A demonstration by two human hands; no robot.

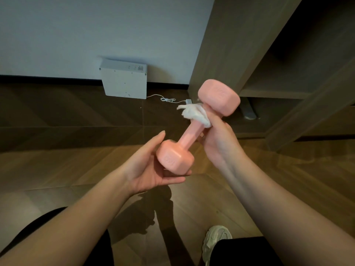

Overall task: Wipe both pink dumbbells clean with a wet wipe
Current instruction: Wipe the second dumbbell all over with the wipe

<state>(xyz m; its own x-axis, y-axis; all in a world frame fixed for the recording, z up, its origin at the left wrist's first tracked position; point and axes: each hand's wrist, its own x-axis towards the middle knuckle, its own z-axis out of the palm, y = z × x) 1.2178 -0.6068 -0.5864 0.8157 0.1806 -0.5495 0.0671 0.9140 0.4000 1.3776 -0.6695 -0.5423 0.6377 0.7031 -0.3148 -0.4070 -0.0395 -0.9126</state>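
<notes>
- Above the wooden floor (76,116), a pink dumbbell (192,134) is held in the air, tilted, with one head low and near, the other high and far
- left hand (151,167) cupped loosely under the near head, palm up, fingers spread; the head rests on them without a full clasp
- right hand (221,139) clenched round the upper handle, pressing a crumpled white wet wipe (194,113) against it just below the far head
- white box (124,80) leans on the wall behind; its cord (165,98) trails toward a wooden shelf unit (269,54)
- pale sneaker (216,239) on the floor below the right forearm
</notes>
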